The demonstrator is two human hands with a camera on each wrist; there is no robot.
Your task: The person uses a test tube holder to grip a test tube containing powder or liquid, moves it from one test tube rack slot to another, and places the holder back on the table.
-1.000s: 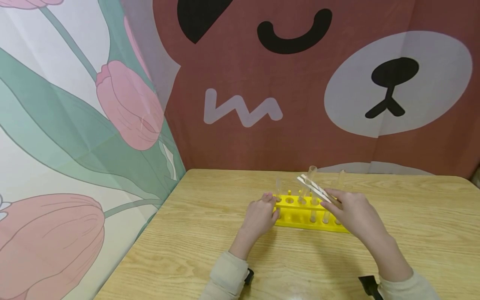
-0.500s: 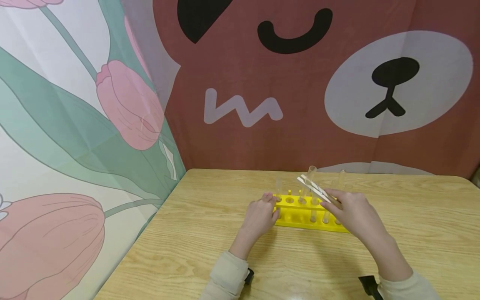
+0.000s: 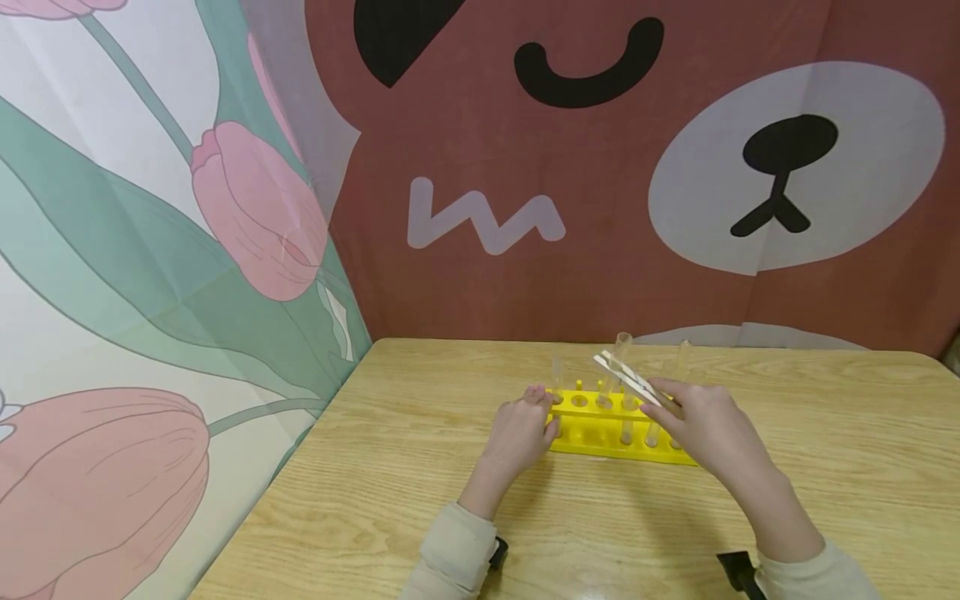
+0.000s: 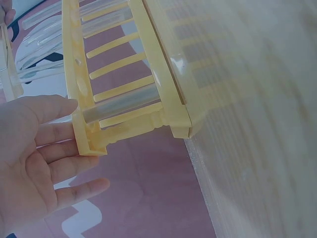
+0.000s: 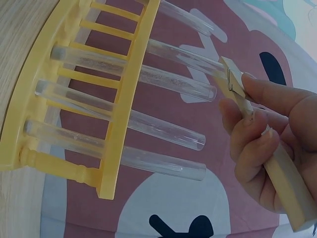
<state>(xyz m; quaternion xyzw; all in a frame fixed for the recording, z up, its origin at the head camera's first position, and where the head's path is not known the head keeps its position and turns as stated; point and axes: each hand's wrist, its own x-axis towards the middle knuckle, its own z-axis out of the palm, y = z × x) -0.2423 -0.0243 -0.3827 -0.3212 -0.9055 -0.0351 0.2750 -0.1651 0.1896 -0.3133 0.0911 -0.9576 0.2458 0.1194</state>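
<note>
Here's the tilted test tube (image 5: 185, 57), its lower end at the upper plate of the yellow rack (image 3: 592, 413), its mouth up in the wooden clamp (image 5: 282, 183). Barely any change over the last second: the mouth drops the slightest touch, everything else holds, so the work looks paused, or very slow. The right hand (image 3: 712, 421) keeps its grip, thumb and fingers pinching the clamp; the left hand (image 3: 517, 429) has thumb and fingers about the rack's near-left end. Only the right wrist view picks out the metal spring (image 5: 230, 79), plus three other tubes (image 5: 168, 130) standing through both plates; whether our tube has entered its hole, I cannot tell. The head view adds the wooden surface (image 3: 600, 517) below.
</note>
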